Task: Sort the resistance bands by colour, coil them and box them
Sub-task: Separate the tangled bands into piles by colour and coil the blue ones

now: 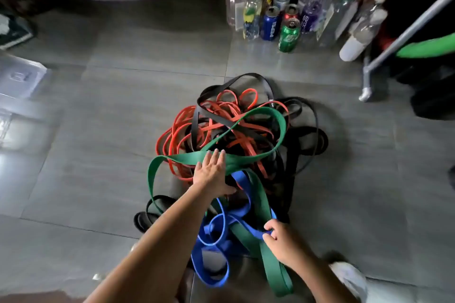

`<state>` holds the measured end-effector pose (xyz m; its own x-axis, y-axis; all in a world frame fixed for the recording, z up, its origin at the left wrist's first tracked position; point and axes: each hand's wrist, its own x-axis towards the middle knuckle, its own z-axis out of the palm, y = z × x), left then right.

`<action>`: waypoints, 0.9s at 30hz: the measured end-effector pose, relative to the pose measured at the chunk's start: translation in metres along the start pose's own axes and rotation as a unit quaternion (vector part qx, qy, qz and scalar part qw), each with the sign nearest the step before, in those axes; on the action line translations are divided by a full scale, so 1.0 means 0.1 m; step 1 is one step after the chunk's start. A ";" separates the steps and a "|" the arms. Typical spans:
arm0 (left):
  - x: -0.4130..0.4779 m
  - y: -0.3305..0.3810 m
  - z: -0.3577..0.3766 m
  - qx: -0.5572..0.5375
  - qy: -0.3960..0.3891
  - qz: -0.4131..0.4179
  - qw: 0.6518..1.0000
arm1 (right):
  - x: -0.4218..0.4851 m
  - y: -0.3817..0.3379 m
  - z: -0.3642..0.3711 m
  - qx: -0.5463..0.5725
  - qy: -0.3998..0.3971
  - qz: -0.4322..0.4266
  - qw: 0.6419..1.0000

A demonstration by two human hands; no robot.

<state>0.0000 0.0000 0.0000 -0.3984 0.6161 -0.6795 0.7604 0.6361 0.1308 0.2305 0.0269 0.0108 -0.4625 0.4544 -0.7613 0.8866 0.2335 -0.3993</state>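
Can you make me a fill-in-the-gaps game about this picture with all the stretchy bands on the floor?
1. The left hand rests flat on a wide band coloured ____.
2. The right hand pinches another band coloured ____.
3. The drink can nearest the pile is ____.

Missing words: green, blue, green.
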 end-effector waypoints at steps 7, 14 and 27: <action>0.22 0.06 0.04 0.125 0.068 0.024 0.990 | 0.30 0.10 -0.01 0.022 0.027 0.010 0.999; -0.36 0.03 0.23 0.024 0.097 0.038 0.994 | 0.30 0.05 0.09 0.112 0.137 -0.027 0.984; -1.83 0.26 -0.97 -0.300 0.184 0.181 0.918 | -0.73 -0.97 -0.76 0.160 0.145 -0.270 0.938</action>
<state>0.0424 -0.0510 0.1979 -0.4045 0.8830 -0.2380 0.5018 0.4319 0.7495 0.1786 0.0358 0.1439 -0.7818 0.5704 -0.2517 0.4561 0.2481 -0.8546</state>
